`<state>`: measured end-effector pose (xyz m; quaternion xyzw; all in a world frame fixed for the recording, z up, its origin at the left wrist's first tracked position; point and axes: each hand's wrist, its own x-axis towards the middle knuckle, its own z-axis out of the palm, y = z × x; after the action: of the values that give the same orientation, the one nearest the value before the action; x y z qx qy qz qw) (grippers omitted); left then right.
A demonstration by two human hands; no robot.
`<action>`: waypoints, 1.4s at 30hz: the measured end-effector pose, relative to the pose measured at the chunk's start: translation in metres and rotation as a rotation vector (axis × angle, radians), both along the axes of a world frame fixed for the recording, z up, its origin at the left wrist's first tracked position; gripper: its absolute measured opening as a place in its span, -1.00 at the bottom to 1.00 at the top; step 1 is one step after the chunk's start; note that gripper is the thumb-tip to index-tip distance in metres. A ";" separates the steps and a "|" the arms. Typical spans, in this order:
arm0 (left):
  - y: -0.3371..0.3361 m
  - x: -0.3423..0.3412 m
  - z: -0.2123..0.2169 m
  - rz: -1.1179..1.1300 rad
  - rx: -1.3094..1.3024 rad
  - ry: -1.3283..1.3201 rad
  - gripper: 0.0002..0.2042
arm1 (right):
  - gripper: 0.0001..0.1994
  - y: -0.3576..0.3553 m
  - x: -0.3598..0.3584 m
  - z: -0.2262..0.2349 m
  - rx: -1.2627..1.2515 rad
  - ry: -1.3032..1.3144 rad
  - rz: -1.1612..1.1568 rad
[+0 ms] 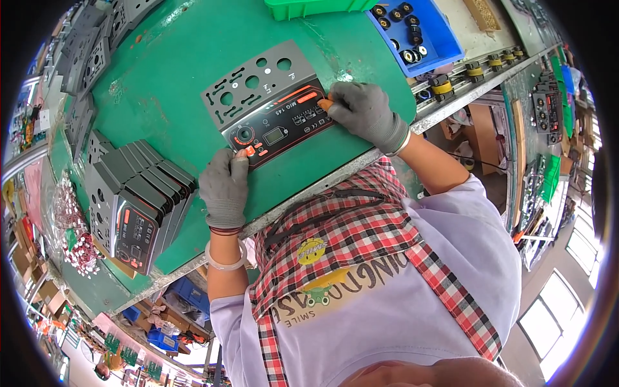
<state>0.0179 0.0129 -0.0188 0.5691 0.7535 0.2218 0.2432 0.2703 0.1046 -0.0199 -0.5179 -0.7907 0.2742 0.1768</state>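
A grey bent metal front panel (274, 87) lies on the green tabletop in front of me. Its upper part has round holes and slots, and a black printed face (293, 126) with orange marks and a small display window covers the part nearer to me. My left hand (224, 187), in a grey glove with a bare thumb tip, grips the panel's near left corner. At the right end, my gloved right hand (366, 113) pinches the edge, its bare fingertip pressing on the printed face. The fingers beneath both edges are partly hidden.
Several similar panels (138, 213) stand stacked at the left, beside a heap of red-and-white wired connectors (74, 235). More grey bent plates (97, 64) line the far left. A blue bin (442, 39) of black knob-like parts and a green bin (316, 8) are at the far side.
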 end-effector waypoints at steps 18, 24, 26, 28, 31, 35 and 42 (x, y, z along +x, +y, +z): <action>-0.048 -0.009 0.069 0.138 0.581 -0.101 -0.49 | -0.58 -0.006 -0.042 0.084 -0.181 0.491 0.117; -0.096 -0.078 0.112 0.491 0.756 0.302 -0.54 | -0.53 -0.021 -0.146 0.106 0.002 0.504 0.556; -0.104 -0.101 0.102 0.678 0.717 0.308 -0.55 | -0.54 -0.026 -0.186 0.102 -0.080 0.489 0.581; -0.112 -0.125 0.083 0.680 0.726 0.269 -0.55 | -0.54 -0.028 -0.213 0.098 -0.166 0.469 0.590; -0.111 -0.133 0.072 0.717 0.619 0.100 -0.55 | -0.55 -0.027 -0.236 0.087 -0.059 0.347 0.642; -0.116 -0.150 0.050 0.679 0.658 -0.008 -0.54 | -0.48 -0.023 -0.238 0.075 0.123 0.231 0.640; -0.118 -0.174 0.044 0.318 0.568 -0.046 -0.67 | -0.37 -0.025 -0.247 0.054 -0.303 0.508 0.525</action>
<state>-0.1559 -0.1055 0.0248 0.4843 0.7353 0.4710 0.0539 0.0231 0.0799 0.0341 -0.2340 -0.7780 0.5430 0.2123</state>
